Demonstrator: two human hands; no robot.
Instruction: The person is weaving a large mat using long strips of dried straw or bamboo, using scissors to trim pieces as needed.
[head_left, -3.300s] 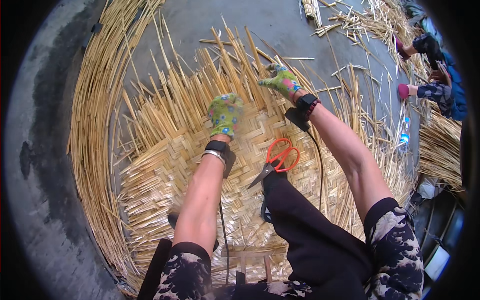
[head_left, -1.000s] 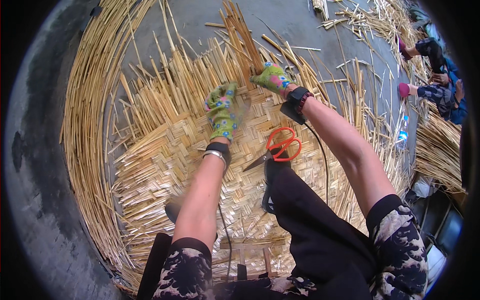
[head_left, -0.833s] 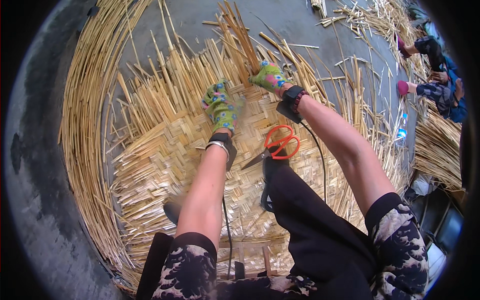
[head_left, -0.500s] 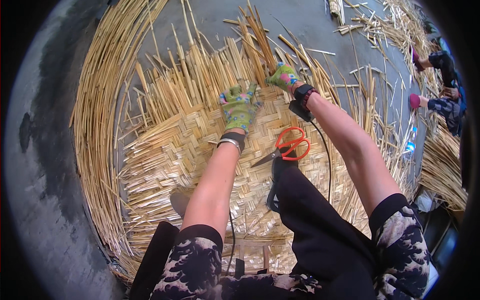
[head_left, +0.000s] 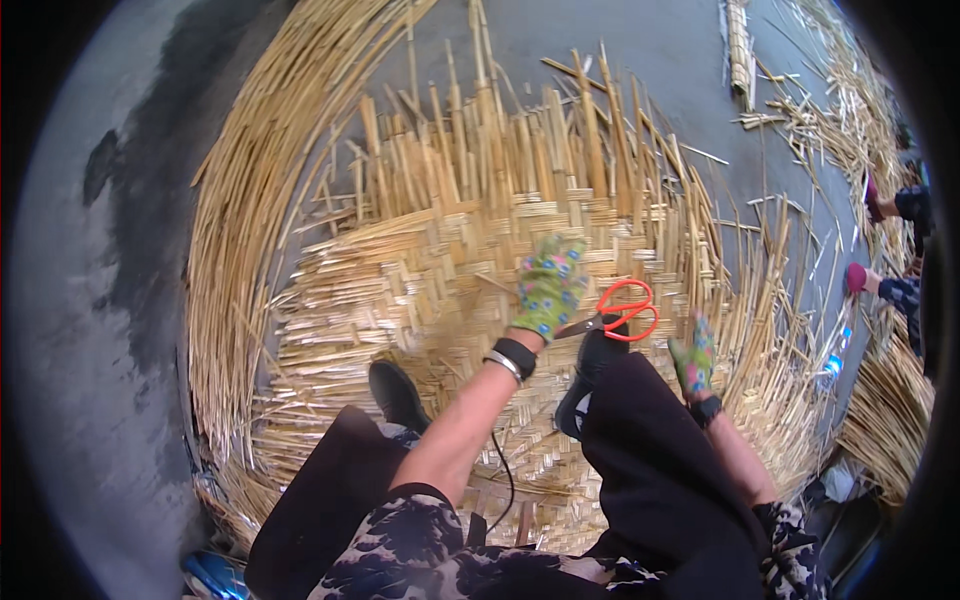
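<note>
A woven mat of split reeds point(head_left: 350, 310) lies beneath my feet, with loose upright strip ends point(head_left: 540, 150) along its far side. My gloved left hand point(head_left: 550, 275) is over the middle of the mat, just left of orange-handled scissors point(head_left: 628, 310); its fingers are smeared by motion. A thin stick shows beside it, and I cannot tell if the hand holds it. My gloved right hand point(head_left: 697, 350) is lower, beside my knee at the mat's right part, fingers stretched out and thumb apart. The scissors lie by my dark shoe point(head_left: 595, 375).
Long reeds point(head_left: 240, 200) border the mat on the left, on a grey concrete floor point(head_left: 100, 380). Scattered reed scraps point(head_left: 810, 110) and a bundle point(head_left: 875, 425) lie right, with a plastic bottle point(head_left: 834, 365). Co-workers' legs and pink footwear point(head_left: 857, 278) show at the right edge.
My right hand has left the upright strips and swung down and right, opening. My left hand has moved down relative to the strips, toward the scissors. The view has shifted.
</note>
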